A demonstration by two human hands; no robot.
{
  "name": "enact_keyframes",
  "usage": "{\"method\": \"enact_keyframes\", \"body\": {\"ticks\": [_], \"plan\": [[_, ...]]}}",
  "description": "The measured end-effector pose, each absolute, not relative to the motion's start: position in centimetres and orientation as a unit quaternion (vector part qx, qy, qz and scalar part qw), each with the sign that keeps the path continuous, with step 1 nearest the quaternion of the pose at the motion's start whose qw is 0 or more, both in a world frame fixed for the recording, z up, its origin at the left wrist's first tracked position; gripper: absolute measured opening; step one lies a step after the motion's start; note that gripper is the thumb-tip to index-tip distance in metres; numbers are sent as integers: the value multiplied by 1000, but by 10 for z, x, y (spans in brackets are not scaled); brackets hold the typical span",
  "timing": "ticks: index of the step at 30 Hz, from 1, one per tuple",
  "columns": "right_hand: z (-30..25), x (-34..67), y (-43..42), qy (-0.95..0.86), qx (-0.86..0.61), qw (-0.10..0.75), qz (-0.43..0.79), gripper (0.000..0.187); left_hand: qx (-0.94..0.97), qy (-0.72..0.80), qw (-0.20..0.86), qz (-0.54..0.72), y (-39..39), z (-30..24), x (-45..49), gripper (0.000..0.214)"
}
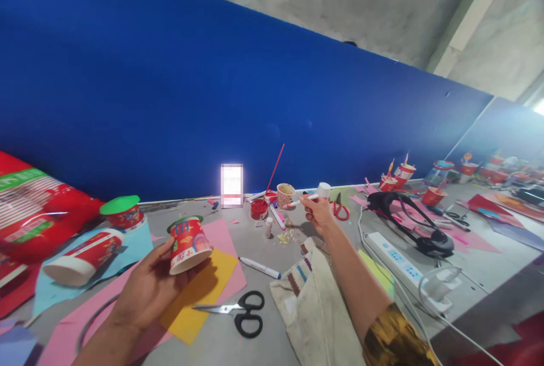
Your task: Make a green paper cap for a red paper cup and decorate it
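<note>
My left hand (147, 281) is wrapped round a red printed paper cup (190, 239), which tilts with its white rim down toward me and a green disc on its far end. Farther off, my right hand (319, 214) pinches a slim white marker (306, 199), its tip close to a speckled paper cup (286, 193). Beside that cup stands an open jar of red paint (259, 209) with a thin red stick (275, 169) in it. A white cup-shaped thing (323, 190) is just behind my right hand, and red-handled scissors (340, 210) lie to its right.
Black-handled scissors (249, 314), a blue-capped marker (260, 267) and yellow paper (202, 298) lie in front. A cloth bag (321, 309) is under my right forearm. A power strip (406, 267), cables and a black headset (419, 224) occupy the right; more red cups (87, 255) lie left.
</note>
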State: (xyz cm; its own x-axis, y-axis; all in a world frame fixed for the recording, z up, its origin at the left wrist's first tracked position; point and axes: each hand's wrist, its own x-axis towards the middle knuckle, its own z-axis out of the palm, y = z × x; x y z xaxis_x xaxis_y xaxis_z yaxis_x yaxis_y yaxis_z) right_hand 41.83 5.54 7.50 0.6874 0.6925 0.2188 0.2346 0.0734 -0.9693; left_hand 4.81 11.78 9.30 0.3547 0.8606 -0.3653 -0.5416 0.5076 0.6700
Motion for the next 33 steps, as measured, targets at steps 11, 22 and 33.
{"method": "enact_keyframes", "body": {"ticks": [11, 22, 33], "plan": [[90, 382, 123, -469, -681, 550, 112, 27, 250, 346, 787, 445, 115, 95, 51, 43], [77, 372, 139, -541, -731, 414, 34, 22, 208, 368, 778, 465, 117, 90, 49, 53], [69, 372, 129, -555, -732, 395, 5, 26, 204, 333, 805, 448, 115, 92, 48, 51]]}}
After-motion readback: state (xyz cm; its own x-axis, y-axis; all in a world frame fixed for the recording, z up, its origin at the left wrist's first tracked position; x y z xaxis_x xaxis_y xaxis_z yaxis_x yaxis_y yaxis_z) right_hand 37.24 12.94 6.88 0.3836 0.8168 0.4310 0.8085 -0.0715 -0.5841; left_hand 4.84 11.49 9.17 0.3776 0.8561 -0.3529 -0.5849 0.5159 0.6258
